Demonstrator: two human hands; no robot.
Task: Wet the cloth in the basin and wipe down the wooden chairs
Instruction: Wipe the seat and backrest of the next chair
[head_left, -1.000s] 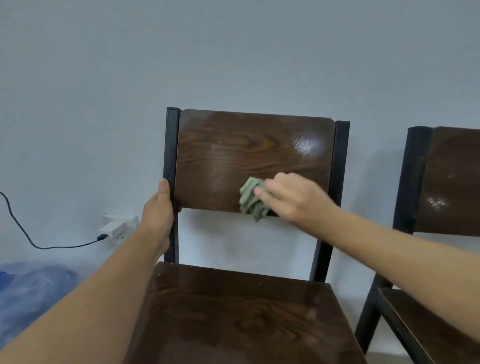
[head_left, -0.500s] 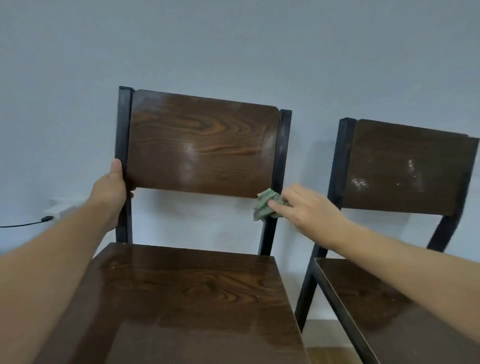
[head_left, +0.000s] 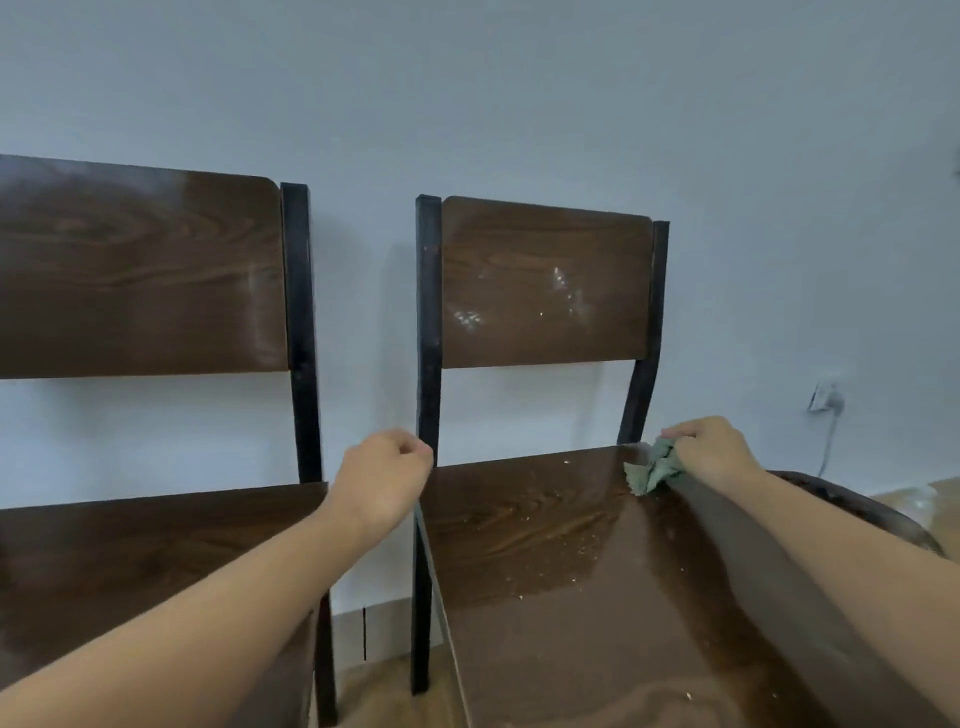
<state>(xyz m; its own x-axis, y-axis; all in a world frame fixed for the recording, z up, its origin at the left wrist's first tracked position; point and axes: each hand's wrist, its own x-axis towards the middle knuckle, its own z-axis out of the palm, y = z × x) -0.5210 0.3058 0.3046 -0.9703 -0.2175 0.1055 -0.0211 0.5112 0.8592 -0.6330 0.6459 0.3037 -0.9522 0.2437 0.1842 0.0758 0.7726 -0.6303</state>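
Observation:
Two dark wooden chairs with black metal frames stand side by side against the wall. The left chair (head_left: 140, 270) has a smooth, clean-looking backrest. The right chair (head_left: 540, 280) has white smudges on its backrest and pale crumbs scattered over its seat (head_left: 545, 551). My right hand (head_left: 711, 452) grips a crumpled green cloth (head_left: 649, 470), which is pressed on the back right corner of that seat. My left hand (head_left: 384, 478) is curled into a fist against the right chair's left post, at seat height. No basin is in view.
A wall socket with a plug and a hanging cable (head_left: 826, 400) is on the wall to the right. A dark rounded edge (head_left: 857, 509) shows behind my right forearm. A narrow gap and wooden floor (head_left: 384, 696) separate the chairs.
The view has swung right. My right hand carried the cloth from the left chair's backrest down to the right chair's seat. My left hand let go of the left chair's post and moved to the right chair.

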